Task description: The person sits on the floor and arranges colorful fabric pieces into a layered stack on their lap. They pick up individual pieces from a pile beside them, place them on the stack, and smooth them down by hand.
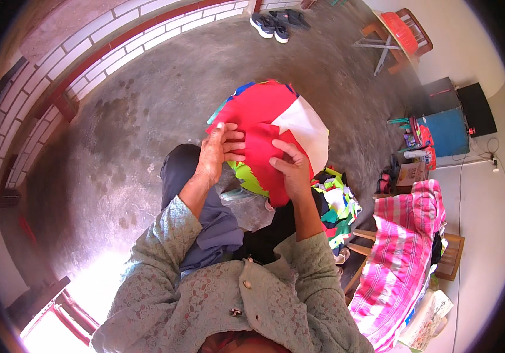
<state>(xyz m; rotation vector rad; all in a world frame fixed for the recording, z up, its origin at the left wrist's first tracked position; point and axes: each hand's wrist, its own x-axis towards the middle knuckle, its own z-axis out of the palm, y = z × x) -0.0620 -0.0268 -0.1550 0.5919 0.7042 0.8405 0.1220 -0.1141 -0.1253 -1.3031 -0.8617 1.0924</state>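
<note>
I see both forearms reaching forward over my lap. My left hand lies open, fingers flat on a red cloth piece; my right hand pinches its lower edge. Just beyond them spreads a red-and-white fabric bundle.

Our forearms: both rise from the lower edge in grey-green patterned sleeves, bent toward each other.
Our left hand: palm down, fingers stretched flat toward the right, thumb up.
Our right hand: just beside the left, fingers curled, thumb and fingertips pinching, knuckles toward us.
</note>
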